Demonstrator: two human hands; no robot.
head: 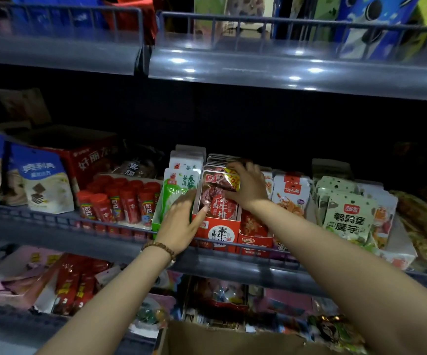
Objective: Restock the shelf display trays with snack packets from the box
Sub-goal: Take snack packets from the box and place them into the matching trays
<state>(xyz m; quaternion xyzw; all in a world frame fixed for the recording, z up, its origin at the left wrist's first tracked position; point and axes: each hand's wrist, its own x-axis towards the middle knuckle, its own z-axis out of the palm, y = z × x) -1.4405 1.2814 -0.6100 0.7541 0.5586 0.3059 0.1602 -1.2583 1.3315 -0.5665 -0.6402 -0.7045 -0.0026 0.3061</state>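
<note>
A red display tray (220,233) stands on the middle shelf, filled with several red snack packets (219,198) standing upright in a row. My left hand (181,221) lies against the tray's left side, its thumb across the front packet's lower edge. Over the top right of the row, my right hand (248,187) curls its fingers on the packets' upper edges. A brown cardboard box (233,339) shows at the bottom edge, below my arms; its inside is hidden.
A green-and-white packet tray (179,193) stands left of the red tray, a second red tray (254,239) to its right. Red tubes (120,201) and blue-white bags (43,178) fill the left. A wire rail (233,254) runs along the shelf front. An upper shelf (284,70) overhangs.
</note>
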